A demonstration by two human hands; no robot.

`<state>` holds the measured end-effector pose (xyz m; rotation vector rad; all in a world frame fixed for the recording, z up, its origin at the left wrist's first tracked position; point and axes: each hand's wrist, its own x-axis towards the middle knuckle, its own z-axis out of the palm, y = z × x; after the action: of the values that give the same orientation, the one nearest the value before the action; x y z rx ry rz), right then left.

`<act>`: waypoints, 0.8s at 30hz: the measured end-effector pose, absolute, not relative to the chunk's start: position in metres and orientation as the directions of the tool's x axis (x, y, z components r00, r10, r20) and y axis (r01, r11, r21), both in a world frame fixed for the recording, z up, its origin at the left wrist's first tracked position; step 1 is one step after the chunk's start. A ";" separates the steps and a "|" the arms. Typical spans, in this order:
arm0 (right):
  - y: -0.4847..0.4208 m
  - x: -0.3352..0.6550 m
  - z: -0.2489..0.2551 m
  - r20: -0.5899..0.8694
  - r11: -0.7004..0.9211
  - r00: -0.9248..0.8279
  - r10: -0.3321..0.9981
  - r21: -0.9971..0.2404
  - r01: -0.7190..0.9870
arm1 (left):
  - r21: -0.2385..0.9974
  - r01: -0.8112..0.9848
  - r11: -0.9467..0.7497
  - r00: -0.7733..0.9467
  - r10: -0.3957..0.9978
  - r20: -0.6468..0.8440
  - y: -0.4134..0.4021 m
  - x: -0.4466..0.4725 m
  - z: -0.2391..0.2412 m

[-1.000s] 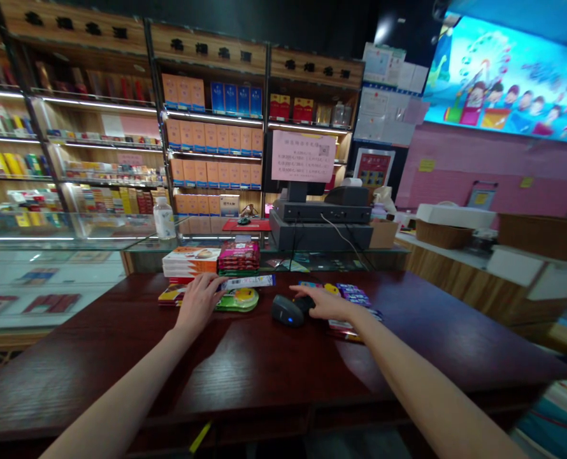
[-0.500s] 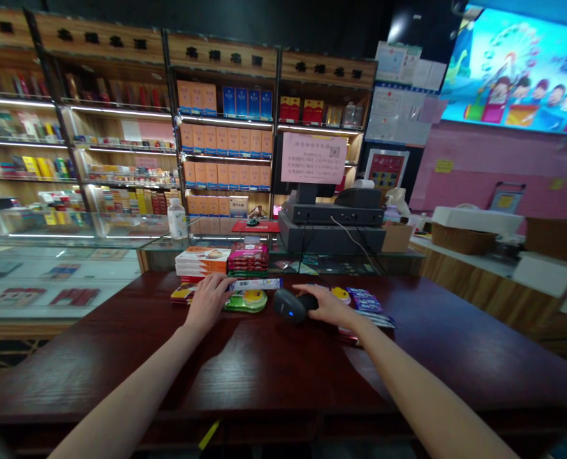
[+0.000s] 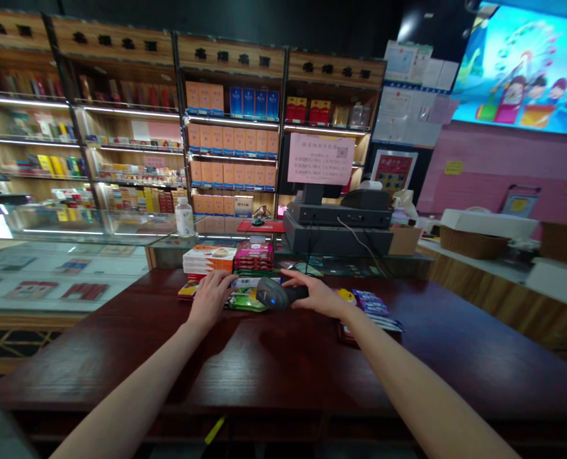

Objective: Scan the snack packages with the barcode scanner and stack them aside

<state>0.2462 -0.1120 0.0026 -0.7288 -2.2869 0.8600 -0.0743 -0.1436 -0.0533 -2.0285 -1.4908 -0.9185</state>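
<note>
My right hand (image 3: pixel 319 297) is wrapped round the dark handle of a barcode scanner (image 3: pixel 272 294), whose blue light shows and whose head points left. My left hand (image 3: pixel 210 296) grips the left end of a narrow white and blue packet (image 3: pixel 245 282); the scanner partly covers its right end. Just below that packet lies a green snack packet (image 3: pixel 243 299) on the table. Behind my left hand stand a stack of white and orange boxes (image 3: pixel 209 259) and a stack of dark red packets (image 3: pixel 255 256). Purple packets (image 3: pixel 372 303) lie to the right of my right hand.
The dark red wooden table (image 3: pixel 264 370) spans the foreground. Behind it a glass counter (image 3: pixel 83 239) carries a clear bottle (image 3: pixel 185 218) and a cash register (image 3: pixel 338 229). Lit shelves of boxed goods line the back wall. A side counter (image 3: pixel 494 264) with a basket stands at right.
My right hand has moved the scanner left, so its head now covers part of the green packet and the narrow packet's end. My left hand has stayed in place. The view has shifted slightly.
</note>
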 end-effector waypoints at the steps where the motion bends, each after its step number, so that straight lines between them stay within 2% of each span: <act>1: -0.112 0.245 0.003 0.316 0.639 -0.686 0.655 -0.716 0.280 | 0.023 0.951 -0.309 0.192 0.645 0.740 -0.144 -0.075 -0.053; 9: -0.110 0.237 0.000 0.324 0.654 -0.705 0.631 -0.711 0.259 | -0.039 0.970 -0.238 0.193 0.667 0.720 -0.144 -0.076 -0.054; 14: -0.109 0.240 -0.002 0.340 0.665 -0.696 0.632 -0.699 0.263 | -0.028 0.961 -0.274 0.209 0.659 0.723 -0.145 -0.077 -0.054; 20: -0.103 0.258 -0.017 0.295 0.637 -0.661 0.689 -0.681 0.360 | -0.024 0.956 -0.291 0.216 0.647 0.731 -0.145 -0.078 -0.055; 24: -0.094 0.275 -0.029 0.283 0.651 -0.626 0.726 -0.574 0.496 | -0.031 0.957 -0.290 0.217 0.637 0.740 -0.144 -0.078 -0.056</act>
<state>0.2745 -0.0942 -0.0291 -0.9519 -2.3717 0.6175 -0.0783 -0.1437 -0.0564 -2.0070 -1.4681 -0.8609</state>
